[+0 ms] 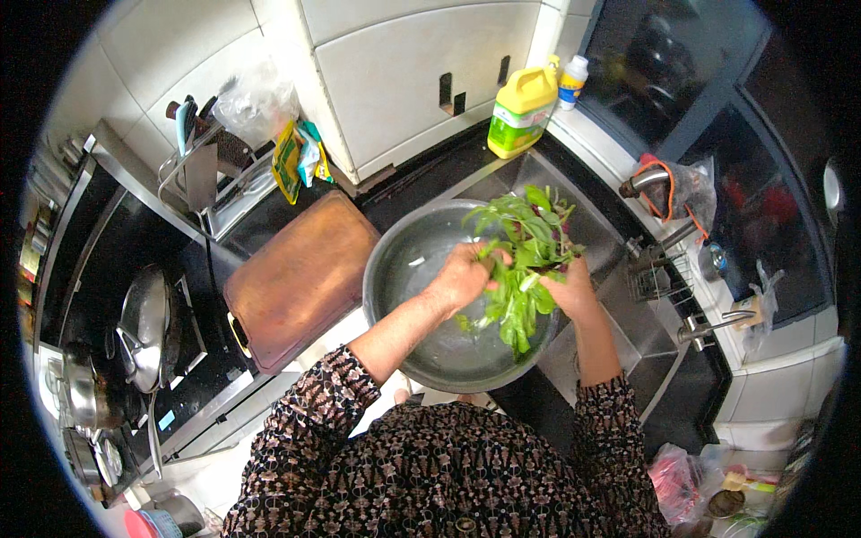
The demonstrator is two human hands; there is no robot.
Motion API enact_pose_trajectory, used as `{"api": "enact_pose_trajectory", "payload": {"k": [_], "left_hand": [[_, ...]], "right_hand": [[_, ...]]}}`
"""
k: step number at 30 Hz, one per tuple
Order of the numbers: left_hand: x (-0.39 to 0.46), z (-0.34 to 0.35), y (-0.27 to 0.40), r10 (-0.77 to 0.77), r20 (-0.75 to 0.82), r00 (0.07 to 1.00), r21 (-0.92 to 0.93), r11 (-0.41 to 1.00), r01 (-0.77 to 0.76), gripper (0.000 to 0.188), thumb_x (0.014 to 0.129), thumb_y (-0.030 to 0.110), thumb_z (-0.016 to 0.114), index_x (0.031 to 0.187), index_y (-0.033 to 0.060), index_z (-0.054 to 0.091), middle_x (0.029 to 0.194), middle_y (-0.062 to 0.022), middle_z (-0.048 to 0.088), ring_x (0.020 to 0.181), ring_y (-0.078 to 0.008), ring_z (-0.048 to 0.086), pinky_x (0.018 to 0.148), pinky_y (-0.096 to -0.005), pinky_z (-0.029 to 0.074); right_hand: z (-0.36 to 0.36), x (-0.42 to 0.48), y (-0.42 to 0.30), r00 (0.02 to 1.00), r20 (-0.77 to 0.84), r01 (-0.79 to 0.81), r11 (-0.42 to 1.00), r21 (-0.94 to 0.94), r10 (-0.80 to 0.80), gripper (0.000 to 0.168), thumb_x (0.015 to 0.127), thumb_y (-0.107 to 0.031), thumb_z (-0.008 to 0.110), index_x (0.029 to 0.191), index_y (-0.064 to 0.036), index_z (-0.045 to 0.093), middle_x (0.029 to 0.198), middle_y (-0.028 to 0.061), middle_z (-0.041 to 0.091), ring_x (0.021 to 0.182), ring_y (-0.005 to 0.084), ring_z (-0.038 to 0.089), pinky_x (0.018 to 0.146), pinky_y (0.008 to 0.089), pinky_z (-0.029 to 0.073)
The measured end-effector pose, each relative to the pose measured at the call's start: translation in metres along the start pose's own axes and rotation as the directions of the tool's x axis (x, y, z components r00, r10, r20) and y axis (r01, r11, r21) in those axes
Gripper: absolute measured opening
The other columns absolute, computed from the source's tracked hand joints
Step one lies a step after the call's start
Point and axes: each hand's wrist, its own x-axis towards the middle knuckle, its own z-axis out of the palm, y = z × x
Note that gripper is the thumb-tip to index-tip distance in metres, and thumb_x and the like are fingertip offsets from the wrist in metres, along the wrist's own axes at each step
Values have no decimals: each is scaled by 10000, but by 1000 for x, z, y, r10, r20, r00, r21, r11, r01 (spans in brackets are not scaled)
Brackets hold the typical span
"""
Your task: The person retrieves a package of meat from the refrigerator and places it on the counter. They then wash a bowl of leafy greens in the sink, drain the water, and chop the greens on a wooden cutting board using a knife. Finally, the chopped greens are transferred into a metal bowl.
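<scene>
A bunch of leafy greens, with some purplish stems and leaves, is held up over a large round metal basin. My left hand grips the bunch from its left side, fingers curled among the leaves. On the right, my right hand is closed around the same bunch. Loose leaves hang down between my hands towards the basin's lower right. Inside the basin there seems to be clear liquid with bright reflections. Leaves hide some of my fingertips.
Left of the basin lies a wooden cutting board. A stainless sink with a faucet is at right. A yellow jug stands behind. At far left, a lidded pan rests on the stove; a knife rack stands beyond.
</scene>
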Motion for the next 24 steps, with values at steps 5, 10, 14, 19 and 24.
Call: {"api": "enact_pose_trajectory", "payload": {"k": [5,10,14,19,24], "left_hand": [[5,6,9,141,164,976,-371,926,-71,406,930,52,562,1329,7,503,1281,-118,586,1178,-187,558,1033,-322,462],[2,20,10,377,168,911,-14,925,-380,862,838,389,757,1474,7,320,1398,-176,488,1320,-285,449,1136,-392,337],[7,5,25,439,253,862,360,784,-505,1078,696,552,838,1464,-9,330,1394,-246,439,1327,-369,417,1150,-423,309],[24,-1,15,555,292,778,594,532,-603,898,659,396,903,1371,29,497,1338,-225,509,1269,-340,487,1109,-420,365],[31,-14,8,443,251,861,250,830,-499,562,771,197,841,1263,87,593,1195,-56,664,1104,-166,615,965,-346,493]], "right_hand": [[36,16,-22,994,-101,-37,999,34,41,396,784,1,718,1165,-27,613,1114,77,678,1026,178,631,902,341,500],[50,26,-35,993,-113,55,991,120,-42,309,844,-68,655,1149,-41,614,1051,63,692,956,166,643,838,341,519],[43,27,-62,1000,2,-11,956,292,11,337,884,-31,617,1220,-29,589,1083,49,669,961,159,632,851,337,523],[33,28,-75,970,219,-218,772,598,105,341,893,-55,675,1221,3,602,1123,59,659,1007,147,628,863,298,523],[16,12,-97,925,366,-256,875,410,99,531,894,-90,706,1357,2,463,1140,59,644,1040,145,615,862,284,521]]}}
